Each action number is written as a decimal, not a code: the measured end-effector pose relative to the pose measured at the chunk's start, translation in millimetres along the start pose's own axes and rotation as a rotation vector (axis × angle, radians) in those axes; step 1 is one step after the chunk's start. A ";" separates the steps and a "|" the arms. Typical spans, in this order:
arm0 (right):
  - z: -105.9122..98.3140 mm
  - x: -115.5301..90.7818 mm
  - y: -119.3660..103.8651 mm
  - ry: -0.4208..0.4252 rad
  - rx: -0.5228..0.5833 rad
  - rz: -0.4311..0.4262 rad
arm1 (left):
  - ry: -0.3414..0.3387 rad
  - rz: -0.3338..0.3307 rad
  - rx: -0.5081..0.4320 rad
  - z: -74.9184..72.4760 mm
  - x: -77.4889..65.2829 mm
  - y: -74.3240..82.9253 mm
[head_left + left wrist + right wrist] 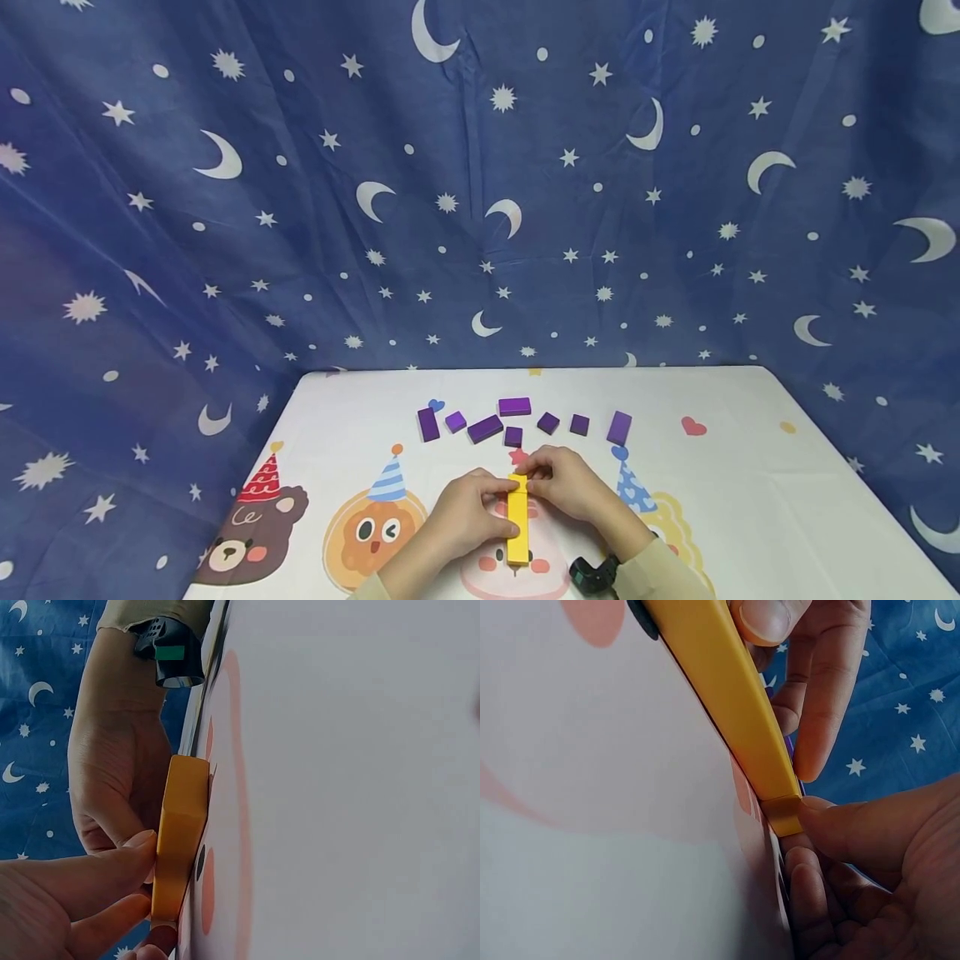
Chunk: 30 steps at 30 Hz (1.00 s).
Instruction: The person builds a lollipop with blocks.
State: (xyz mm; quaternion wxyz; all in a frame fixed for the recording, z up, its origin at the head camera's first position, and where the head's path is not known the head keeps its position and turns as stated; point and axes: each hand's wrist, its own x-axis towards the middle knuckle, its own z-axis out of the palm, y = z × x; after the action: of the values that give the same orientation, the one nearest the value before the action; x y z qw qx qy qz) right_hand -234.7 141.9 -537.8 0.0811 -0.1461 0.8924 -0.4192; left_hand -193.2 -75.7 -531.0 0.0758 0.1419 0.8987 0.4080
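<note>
A long yellow block [517, 529] lies lengthwise on the table, pointing away from me, with a small yellow block [782, 815] butted against its far end. My left hand [468, 515] rests along the long block's left side, its thumb pressed to that face and its extended index finger reaching the joint between the blocks. At the far end my right hand [566, 483] pinches the small block, thumb on the near right side and fingers behind it. In the left wrist view, the long yellow block [180, 832] stands between the left fingertips and the printed tablecloth.
Several purple blocks, long ones [485, 429] and small cubes [513, 437], lie scattered in a loose row beyond my hands. A black wrist camera [594, 575] sits by the right sleeve. The white tablecloth [750, 500] carries cartoon prints; a blue starry curtain [480, 167] hangs behind.
</note>
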 end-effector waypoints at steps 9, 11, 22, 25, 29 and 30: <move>-0.3 0.1 -1.6 0.002 0.001 0.013 | -0.002 -0.003 0.005 -0.1 0.7 -0.2; -0.6 -0.3 -1.9 0.001 0.002 0.008 | -0.002 -0.005 0.002 -0.1 0.7 -0.1; 0.2 0.9 -0.6 0.009 0.000 0.015 | -0.004 -0.004 0.028 0.0 2.2 -1.0; 0.1 1.1 -0.7 0.010 0.004 0.019 | 0.001 -0.001 0.024 0.1 2.6 -1.4; -0.2 0.8 -1.0 0.007 0.013 0.016 | 0.001 0.000 0.019 0.0 2.4 -1.7; -0.1 0.8 -0.9 0.006 0.016 0.014 | 0.000 -0.003 0.019 0.0 2.1 -1.9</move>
State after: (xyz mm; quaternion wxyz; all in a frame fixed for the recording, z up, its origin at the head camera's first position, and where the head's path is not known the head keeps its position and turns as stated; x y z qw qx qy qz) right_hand -235.3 141.1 -537.1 0.0827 -0.1380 0.8902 -0.4263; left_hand -195.6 -76.3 -532.4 0.0752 0.1413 0.9027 0.3995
